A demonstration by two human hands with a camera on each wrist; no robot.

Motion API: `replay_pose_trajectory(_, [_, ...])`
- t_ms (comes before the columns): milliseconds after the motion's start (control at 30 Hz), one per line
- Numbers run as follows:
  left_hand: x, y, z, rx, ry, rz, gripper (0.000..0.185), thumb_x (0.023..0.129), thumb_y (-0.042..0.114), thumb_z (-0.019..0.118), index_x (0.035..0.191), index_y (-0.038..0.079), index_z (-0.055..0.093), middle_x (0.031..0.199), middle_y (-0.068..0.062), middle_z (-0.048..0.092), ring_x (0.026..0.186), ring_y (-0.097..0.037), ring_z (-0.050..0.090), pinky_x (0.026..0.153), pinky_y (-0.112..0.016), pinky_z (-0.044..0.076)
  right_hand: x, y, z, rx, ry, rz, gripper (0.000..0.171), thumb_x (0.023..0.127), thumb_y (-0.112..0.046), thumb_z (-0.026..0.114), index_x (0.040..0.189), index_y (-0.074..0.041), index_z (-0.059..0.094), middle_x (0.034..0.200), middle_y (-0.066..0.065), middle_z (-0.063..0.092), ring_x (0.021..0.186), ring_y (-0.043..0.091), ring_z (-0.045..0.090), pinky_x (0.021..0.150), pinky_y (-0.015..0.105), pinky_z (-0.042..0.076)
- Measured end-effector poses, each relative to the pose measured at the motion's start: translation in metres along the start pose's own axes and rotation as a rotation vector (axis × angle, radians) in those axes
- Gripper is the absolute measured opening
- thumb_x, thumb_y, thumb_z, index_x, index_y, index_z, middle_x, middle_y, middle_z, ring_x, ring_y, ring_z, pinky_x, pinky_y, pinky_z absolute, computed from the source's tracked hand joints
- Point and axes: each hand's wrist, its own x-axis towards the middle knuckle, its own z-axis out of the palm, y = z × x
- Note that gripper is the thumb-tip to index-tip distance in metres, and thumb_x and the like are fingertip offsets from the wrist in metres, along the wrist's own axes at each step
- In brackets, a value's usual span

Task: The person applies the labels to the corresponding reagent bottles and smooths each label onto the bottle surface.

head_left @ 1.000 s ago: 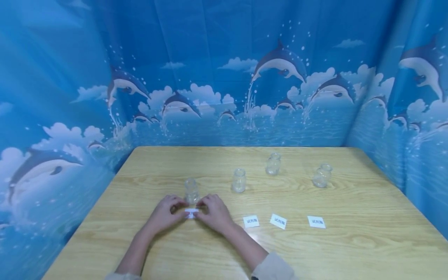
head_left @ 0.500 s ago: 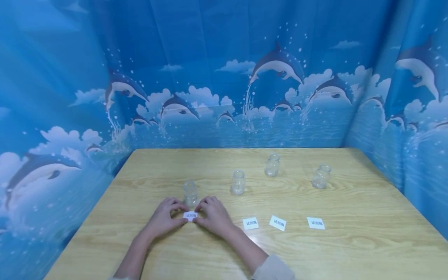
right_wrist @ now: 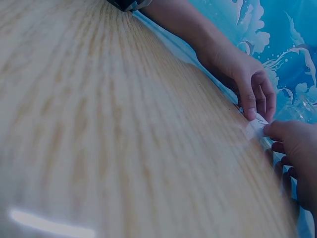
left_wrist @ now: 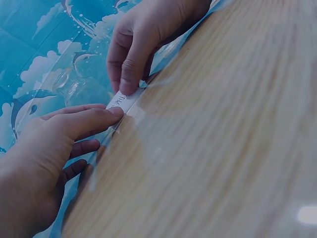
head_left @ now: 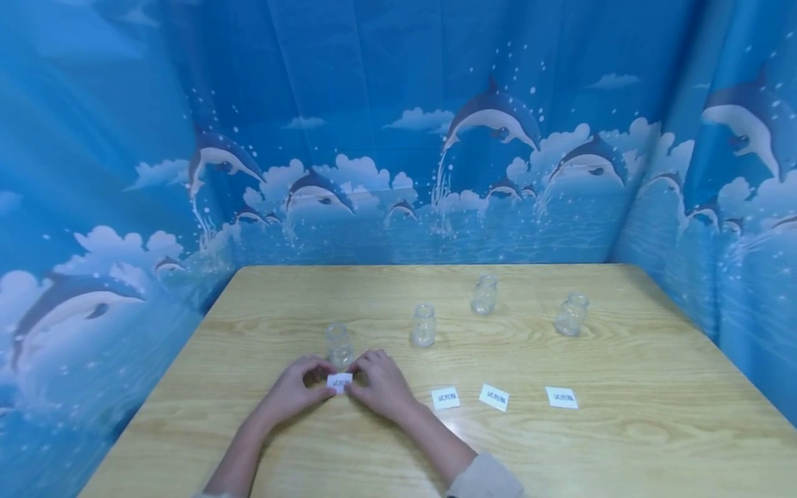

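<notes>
A small white paper label (head_left: 339,382) with dark printed characters is held in front of a clear glass jar (head_left: 339,346). My left hand (head_left: 297,389) pinches its left end between thumb and fingers. At the opposite end, my right hand (head_left: 382,387) pinches it the same way. In the left wrist view, the label (left_wrist: 119,101) spans the short gap between both hands, close over the tabletop. The right wrist view has the label (right_wrist: 256,126) partly covered by fingertips. Whether it touches the jar, I cannot tell.
Three more glass jars stand farther back: one near the middle (head_left: 425,325), another behind it (head_left: 484,295), the third at right (head_left: 571,315). Three printed white labels (head_left: 445,398) lie in a row right of my hands. Blue dolphin curtains (head_left: 398,138) surround the wooden table (head_left: 560,456).
The label's printed face has turned more into view since one second ago. Both hands keep their pinch and have barely moved. Jars and the other labels stay in place.
</notes>
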Motion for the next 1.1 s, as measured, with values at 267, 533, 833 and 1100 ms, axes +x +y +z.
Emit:
replay_pose_trajectory(267, [0.000,-0.002,0.002,-0.069,-0.017,-0.044,0.030,0.063,0.027,0.069,0.089,0.019,0.057,0.077,0.005,0.053,0.071,-0.012,0.048,0.063,-0.026,0.040,-0.002,-0.002,-0.001,0.131,0.001,0.065,0.019,0.072,-0.027,0.061,0.087,-0.017,0.059,0.082,-0.010,0.054,0.076,0.005,0.044,0.068,0.020,0.038])
replay_pose_trajectory(533, [0.000,-0.003,0.001,-0.231,0.000,-0.103,0.021,0.068,0.025,0.065,0.086,0.016,0.060,0.078,0.001,0.057,0.072,-0.016,0.052,0.064,-0.027,0.042,0.001,-0.004,-0.001,0.334,-0.013,0.186,0.015,0.074,-0.020,0.059,0.088,-0.016,0.058,0.075,-0.013,0.053,0.072,0.004,0.048,0.068,0.022,0.040])
replay_pose_trajectory(833, [0.003,-0.001,-0.005,-0.369,-0.019,-0.051,0.024,0.073,0.024,0.060,0.089,0.006,0.061,0.086,-0.003,0.060,0.084,-0.016,0.053,0.074,-0.025,0.041,0.005,-0.002,-0.002,0.501,0.029,0.191,0.012,0.075,-0.015,0.058,0.087,-0.012,0.058,0.073,-0.010,0.054,0.067,0.003,0.049,0.062,0.018,0.041])
replay_pose_trajectory(1100, [0.003,-0.002,-0.004,-0.367,-0.058,-0.031,0.024,0.076,0.022,0.058,0.089,0.002,0.058,0.084,-0.006,0.059,0.080,-0.017,0.053,0.072,-0.026,0.042,0.004,-0.001,-0.003,0.546,0.033,0.195,0.013,0.075,-0.016,0.058,0.088,-0.013,0.057,0.074,-0.009,0.055,0.067,0.004,0.050,0.062,0.018,0.042])
